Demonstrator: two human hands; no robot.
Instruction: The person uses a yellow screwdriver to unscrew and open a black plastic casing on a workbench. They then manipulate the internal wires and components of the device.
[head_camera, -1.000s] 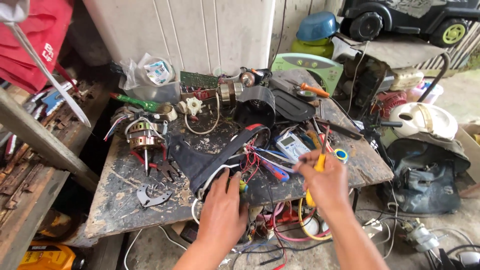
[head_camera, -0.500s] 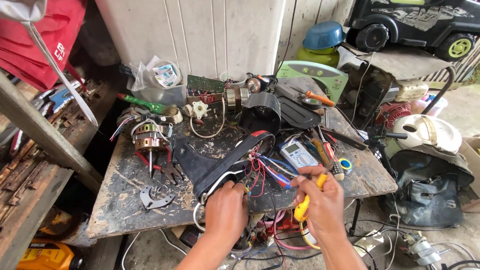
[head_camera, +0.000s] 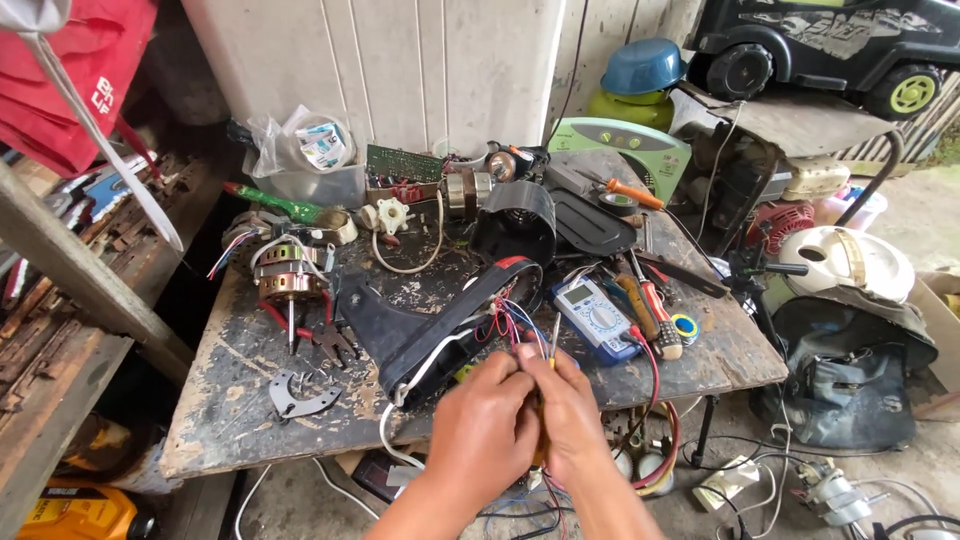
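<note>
together both hands (head_camera: 530, 420) pinch coloured wires (head_camera: 508, 328).

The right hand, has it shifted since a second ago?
Yes. The right hand has moved left, away from the multimeter, and now touches the left hand at the wires.

- The left hand (head_camera: 482, 425) and right hand (head_camera: 572, 420) press together, covering what their grip encloses; only a thin metal shaft (head_camera: 555, 336) and coloured wires (head_camera: 510, 322) emerge above them.
- Both forearms leave the bottom edge.
</note>
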